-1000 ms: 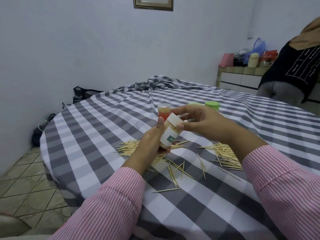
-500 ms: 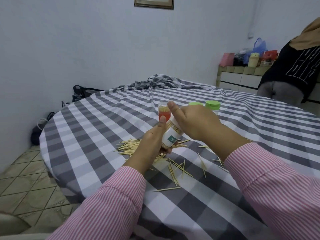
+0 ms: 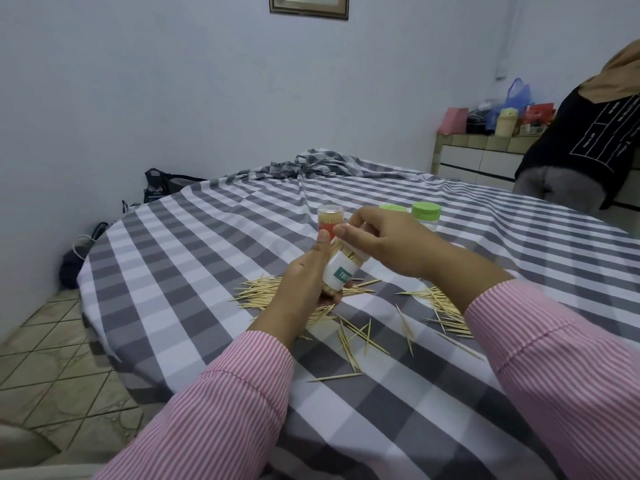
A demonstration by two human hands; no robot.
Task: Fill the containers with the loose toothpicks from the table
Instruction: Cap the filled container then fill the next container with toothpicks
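Right hand (image 3: 384, 242) has shifted over the jar (image 3: 341, 271) mouth, fingers curled; left hand (image 3: 306, 275) grips it; three other containers (image 3: 330, 218).

The toothpicks (image 3: 263, 292) are thin pale wood, matt. The container (image 3: 341, 271) is clear plastic with a white paper label. The red container (image 3: 329, 220) and the green lids (image 3: 426, 211) look like smooth plastic. The tablecloth (image 3: 207, 258) is soft woven cloth in grey and white checks. The sleeves (image 3: 221, 410) are striped cloth. The floor tiles (image 3: 41, 358) look matt.
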